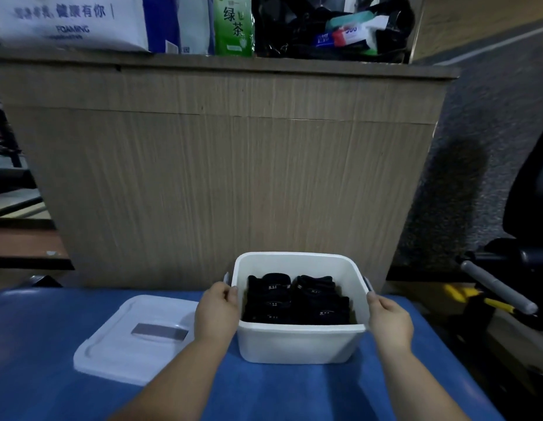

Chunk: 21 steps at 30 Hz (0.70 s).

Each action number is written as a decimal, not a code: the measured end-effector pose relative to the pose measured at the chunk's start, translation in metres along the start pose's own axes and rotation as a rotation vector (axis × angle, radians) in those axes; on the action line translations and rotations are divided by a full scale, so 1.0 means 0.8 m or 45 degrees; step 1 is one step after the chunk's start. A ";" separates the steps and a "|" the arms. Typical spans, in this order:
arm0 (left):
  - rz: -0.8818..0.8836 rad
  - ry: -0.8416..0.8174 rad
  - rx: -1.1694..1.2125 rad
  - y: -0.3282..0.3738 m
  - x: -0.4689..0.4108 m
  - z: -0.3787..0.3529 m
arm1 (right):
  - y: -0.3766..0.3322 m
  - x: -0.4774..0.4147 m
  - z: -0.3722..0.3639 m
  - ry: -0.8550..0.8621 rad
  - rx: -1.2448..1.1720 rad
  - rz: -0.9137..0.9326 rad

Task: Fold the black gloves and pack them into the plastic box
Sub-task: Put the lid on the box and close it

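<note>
A white plastic box (300, 341) stands on the blue table surface, near its far edge. Several folded black gloves (294, 300) with small white lettering lie inside it in two rows. My left hand (217, 311) grips the box's left rim, thumb over the edge by the left handle. My right hand (390, 320) presses against the box's right side, just below the right handle. The box's white lid (127, 338), with a grey rectangular label on it, lies flat on the table to the left of the box.
Behind the table rises a tall wood-grain cabinet (227, 165); on top are a white carton, a green tea bottle (233, 25) and a black bag of items. A dark chair (525, 208) and a grey-handled tool (495, 284) stand at the right.
</note>
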<state>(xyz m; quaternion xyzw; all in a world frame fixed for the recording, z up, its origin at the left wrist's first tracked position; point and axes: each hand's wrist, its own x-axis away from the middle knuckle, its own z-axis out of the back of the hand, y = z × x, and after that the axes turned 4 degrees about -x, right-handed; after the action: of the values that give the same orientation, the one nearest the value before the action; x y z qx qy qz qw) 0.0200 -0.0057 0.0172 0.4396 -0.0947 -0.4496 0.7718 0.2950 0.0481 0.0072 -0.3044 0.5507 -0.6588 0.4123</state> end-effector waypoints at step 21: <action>-0.037 -0.094 0.040 -0.010 -0.015 0.007 | -0.036 0.018 -0.023 0.193 0.315 0.052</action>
<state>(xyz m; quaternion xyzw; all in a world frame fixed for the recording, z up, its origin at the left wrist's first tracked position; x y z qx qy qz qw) 0.0052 -0.0017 0.0173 0.4362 -0.1238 -0.4752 0.7540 0.2662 0.0460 0.0307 -0.1894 0.5010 -0.7342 0.4173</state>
